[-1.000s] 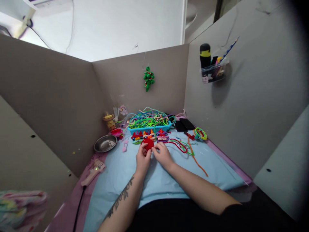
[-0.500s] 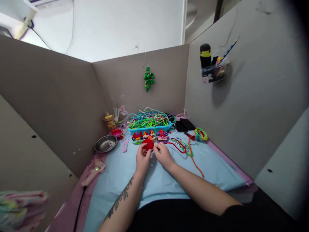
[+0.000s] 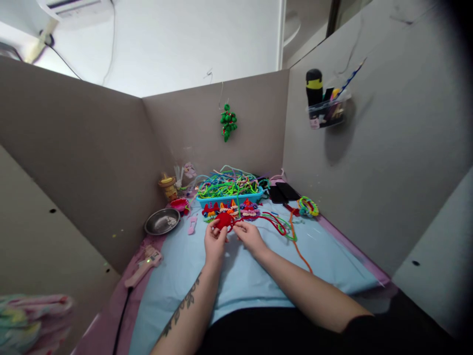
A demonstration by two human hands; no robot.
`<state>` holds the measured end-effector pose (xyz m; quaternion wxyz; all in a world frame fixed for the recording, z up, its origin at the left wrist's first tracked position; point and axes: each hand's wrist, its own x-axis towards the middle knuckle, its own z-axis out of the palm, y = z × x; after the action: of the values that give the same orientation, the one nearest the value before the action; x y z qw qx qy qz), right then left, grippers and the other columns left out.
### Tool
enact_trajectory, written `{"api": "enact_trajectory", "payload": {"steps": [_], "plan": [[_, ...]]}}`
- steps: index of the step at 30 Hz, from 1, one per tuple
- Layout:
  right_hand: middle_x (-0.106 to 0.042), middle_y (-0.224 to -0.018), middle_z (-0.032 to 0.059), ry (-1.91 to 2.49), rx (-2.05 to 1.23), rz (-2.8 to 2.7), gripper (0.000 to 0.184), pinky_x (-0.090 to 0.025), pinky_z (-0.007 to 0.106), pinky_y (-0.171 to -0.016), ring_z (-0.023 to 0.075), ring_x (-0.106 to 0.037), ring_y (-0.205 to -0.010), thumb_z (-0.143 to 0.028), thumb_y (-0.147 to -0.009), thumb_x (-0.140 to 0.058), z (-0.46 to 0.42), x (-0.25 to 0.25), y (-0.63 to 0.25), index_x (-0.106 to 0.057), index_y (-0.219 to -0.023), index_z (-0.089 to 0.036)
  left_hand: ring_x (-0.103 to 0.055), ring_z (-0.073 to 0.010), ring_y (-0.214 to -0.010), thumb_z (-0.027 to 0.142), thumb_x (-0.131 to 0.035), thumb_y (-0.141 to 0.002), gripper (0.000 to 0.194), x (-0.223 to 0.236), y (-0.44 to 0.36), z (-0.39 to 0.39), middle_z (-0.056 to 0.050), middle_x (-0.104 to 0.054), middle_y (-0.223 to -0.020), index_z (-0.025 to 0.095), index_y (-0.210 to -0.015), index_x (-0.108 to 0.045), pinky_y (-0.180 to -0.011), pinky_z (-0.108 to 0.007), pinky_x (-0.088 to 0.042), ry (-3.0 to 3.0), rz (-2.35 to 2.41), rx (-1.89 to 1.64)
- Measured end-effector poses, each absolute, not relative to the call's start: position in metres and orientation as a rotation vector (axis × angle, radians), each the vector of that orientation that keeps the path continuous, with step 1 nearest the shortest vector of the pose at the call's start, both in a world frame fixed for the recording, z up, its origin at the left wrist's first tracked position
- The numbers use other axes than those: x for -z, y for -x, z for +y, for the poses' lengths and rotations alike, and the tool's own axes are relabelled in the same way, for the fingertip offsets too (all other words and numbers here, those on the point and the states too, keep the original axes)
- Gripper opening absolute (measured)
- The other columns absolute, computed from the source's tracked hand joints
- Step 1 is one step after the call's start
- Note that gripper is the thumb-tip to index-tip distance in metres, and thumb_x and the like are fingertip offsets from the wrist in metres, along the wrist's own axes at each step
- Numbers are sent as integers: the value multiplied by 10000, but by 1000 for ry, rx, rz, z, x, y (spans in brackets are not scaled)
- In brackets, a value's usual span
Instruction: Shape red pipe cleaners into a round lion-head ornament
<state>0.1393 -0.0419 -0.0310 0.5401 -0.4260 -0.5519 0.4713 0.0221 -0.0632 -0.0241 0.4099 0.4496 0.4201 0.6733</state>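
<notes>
My left hand (image 3: 215,241) is closed on a round red piece (image 3: 223,221) that looks like coiled chenille stem, pinching its lower edge between thumb and fingers. My right hand (image 3: 250,235) is closed just to the right of it, its fingertips pinching a red chenille stem (image 3: 273,223) that runs from the round piece and loops off to the right. Just behind my hands stand several small colourful figures (image 3: 250,209), partly hidden by the red piece. A green stem and an orange stem (image 3: 303,256) lie to the right on the blue cloth.
Behind the figures is a blue basket (image 3: 210,200) heaped with colourful stems. On the left lie a metal bowl (image 3: 159,223), a pink clip-shaped piece (image 3: 192,225) and a pink glue gun (image 3: 143,269) with a black cord. Dark phones (image 3: 278,194) lie back right; grey panels enclose the table.
The round red piece has shifted slightly left and tilted, with my left hand moving along. A small gap with strands now shows between it and my right fingertips.
</notes>
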Motion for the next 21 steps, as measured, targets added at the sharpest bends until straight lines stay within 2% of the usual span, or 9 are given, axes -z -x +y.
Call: {"api": "enact_trajectory", "payload": {"steps": [3,6,9,14,21], "plan": [[-440,-437,-71,961,-1326,-1210,238,-215,195,-382,73,-341,-375,-406,-674,-591,-40,30,-139,-553,-706,-173,-499,-77,-467,312,-659,-712,405,23,-25,-66,-11,-631,-745,190,-1050,-474,-442,-193,-395,-1193,1042,-1687],[-425,-425,-98,935,-1373,-1037,242,-168,180,-359,56,-305,-345,-377,-640,-615,-39,28,-140,-512,-756,-190,-511,-88,-481,298,-653,-719,393,23,-26,-67,-2,-615,-706,186,-1054,-481,-440,-193,-403,-1221,1065,-1689],[-444,-428,-94,915,-1415,-963,219,-140,175,-346,44,-290,-330,-347,-626,-614,-39,26,-142,-478,-702,-194,-518,-88,-482,298,-655,-715,393,23,-26,-67,-3,-622,-712,185,-1050,-481,-433,-188,-403,-1204,1071,-1693],[-461,-445,-91,838,-1555,-884,259,-130,175,-343,36,-289,-326,-360,-607,-646,-36,27,-145,-461,-694,-201,-539,-92,-493,310,-656,-711,402,23,-26,-66,-21,-646,-759,176,-1045,-477,-429,-191,-416,-1213,1030,-1669],[-414,-458,-94,784,-1372,-949,267,-170,194,-374,46,-303,-373,-357,-611,-683,-36,27,-144,-483,-686,-197,-582,-119,-578,293,-641,-722,381,24,-27,-66,-54,-658,-824,169,-1046,-481,-425,-187,-427,-1231,1038,-1681]]}}
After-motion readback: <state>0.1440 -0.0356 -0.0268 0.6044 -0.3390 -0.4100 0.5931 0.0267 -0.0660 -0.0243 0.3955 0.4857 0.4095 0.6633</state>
